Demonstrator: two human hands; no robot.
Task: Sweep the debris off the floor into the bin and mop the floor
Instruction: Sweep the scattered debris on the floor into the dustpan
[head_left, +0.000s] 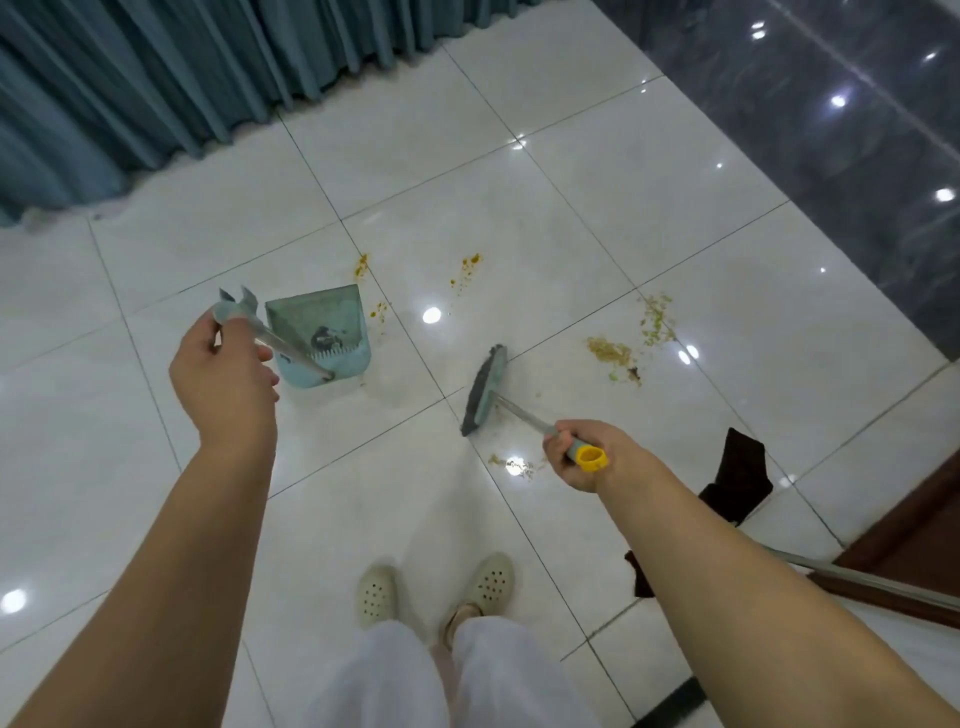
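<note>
My left hand (223, 374) grips the long handle of a light-blue dustpan (317, 332), which stands on the white tiles with some dark dirt inside. My right hand (582, 454) holds the broom handle by its yellow end cap. The broom head (484, 389) rests on the floor to the right of the dustpan. Yellow crumbs (362, 265) lie beyond the pan, more orange crumbs (467, 267) lie further right. A tan and green debris pile (621, 351) is spread to the right of the broom head. A small crumb patch (514, 464) lies near my right hand.
Teal curtains (156, 88) hang along the far left. A dark glossy wall (841, 130) runs along the right. A dark cloth (737, 478) and a metal pole (872, 574) lie on the floor at right, by a brown door frame (914, 525). My feet (436, 587) stand below.
</note>
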